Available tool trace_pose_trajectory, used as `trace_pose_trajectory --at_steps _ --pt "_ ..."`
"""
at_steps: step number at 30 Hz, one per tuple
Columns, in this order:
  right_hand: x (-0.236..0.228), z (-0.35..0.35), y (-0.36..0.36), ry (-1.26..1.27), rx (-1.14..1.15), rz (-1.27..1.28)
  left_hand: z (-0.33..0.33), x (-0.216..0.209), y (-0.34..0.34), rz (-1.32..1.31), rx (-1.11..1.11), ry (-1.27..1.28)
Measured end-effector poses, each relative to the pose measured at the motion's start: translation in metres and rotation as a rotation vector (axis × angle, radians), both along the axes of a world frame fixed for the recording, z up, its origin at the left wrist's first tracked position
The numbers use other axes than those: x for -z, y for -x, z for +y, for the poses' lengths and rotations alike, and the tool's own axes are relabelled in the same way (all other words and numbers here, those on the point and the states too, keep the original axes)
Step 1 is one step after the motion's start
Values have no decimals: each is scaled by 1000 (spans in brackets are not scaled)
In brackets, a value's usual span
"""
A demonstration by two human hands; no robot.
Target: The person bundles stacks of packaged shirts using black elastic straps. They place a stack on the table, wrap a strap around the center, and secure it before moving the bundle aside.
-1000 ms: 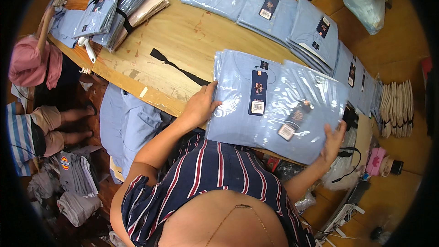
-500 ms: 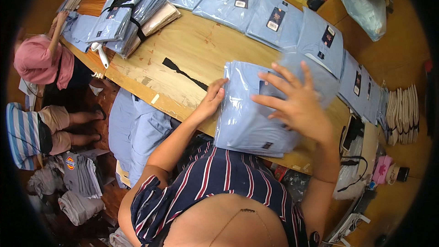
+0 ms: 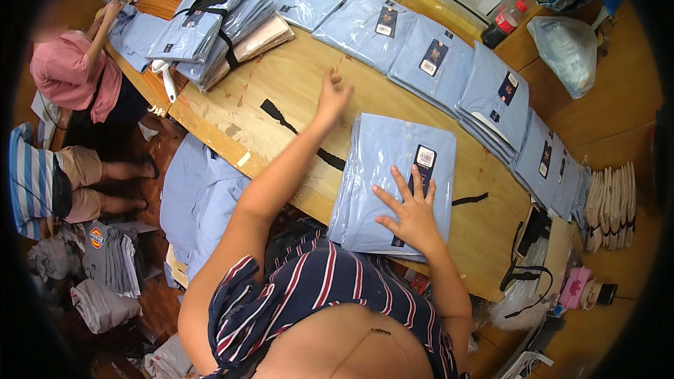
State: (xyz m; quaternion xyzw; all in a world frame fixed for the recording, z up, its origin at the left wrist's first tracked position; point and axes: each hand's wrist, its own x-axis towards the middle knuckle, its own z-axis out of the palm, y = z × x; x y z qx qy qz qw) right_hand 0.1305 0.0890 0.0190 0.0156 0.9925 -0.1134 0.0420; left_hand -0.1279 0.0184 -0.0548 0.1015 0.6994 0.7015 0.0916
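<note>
A stack of folded light-blue shirts in clear plastic bags [image 3: 382, 168] lies on the table before me, a dark label on its top shirt. My right hand [image 3: 411, 214] rests flat on the top bag, fingers spread, partly over the label. Beyond the stack's far left corner, my left hand [image 3: 334, 95] hovers above the wood with fingers loosely bent and nothing visible in them. A black cloth strip [image 3: 279, 114] runs across the table under the stack; its other end [image 3: 470, 199] sticks out on the right.
Bagged blue shirts [image 3: 365, 24] line the table's far edge. A strapped shirt bundle [image 3: 203, 24] sits far left, beside a white-handled tool [image 3: 166, 83]. A cola bottle [image 3: 504, 24] and a plastic bag [image 3: 565, 49] are at the back right. Two people [image 3: 77, 74] stand left.
My left hand has left the stack's left edge and moved forward over the table. My right hand has come down flat on the stack, whose top bag now lies level and still.
</note>
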Motion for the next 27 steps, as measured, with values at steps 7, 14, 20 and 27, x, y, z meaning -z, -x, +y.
trace_pose_trajectory --at_steps 7,14,20,27 --pt "3 -3 -3 28 92 13 89 -6 123 -905 -46 -226" --pt "0 -8 1 48 41 45 112 22 177 86 -393 -288" --pt "6 28 10 853 418 375 66 -138 82 -16 58 -711" --pt "-47 103 54 1781 389 641 4 -215 -27 156 429 -822"
